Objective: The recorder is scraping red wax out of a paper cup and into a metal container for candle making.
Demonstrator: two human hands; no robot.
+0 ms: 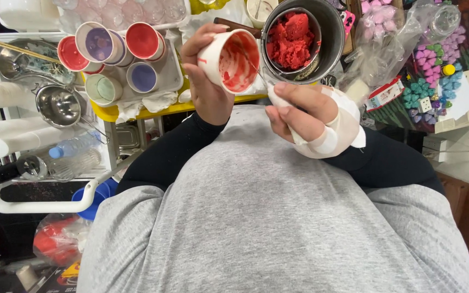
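head view shows us nearly done: our left hand (pixel 208 87) grips the tilted cup (pixel 230 61), scraped down to red smears, beside the pot (pixel 329 32) of red paste (pixel 290 38), right-hand fingers (pixel 299 103) closed on a thin tool (pixel 255 68).

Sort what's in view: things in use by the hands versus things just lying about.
In use:
left hand
white paper cup smeared red inside
right hand
white-handled tool
round metal pot of red paste

Lying about:
stained paper cups
metal strainer
clear plastic bottles
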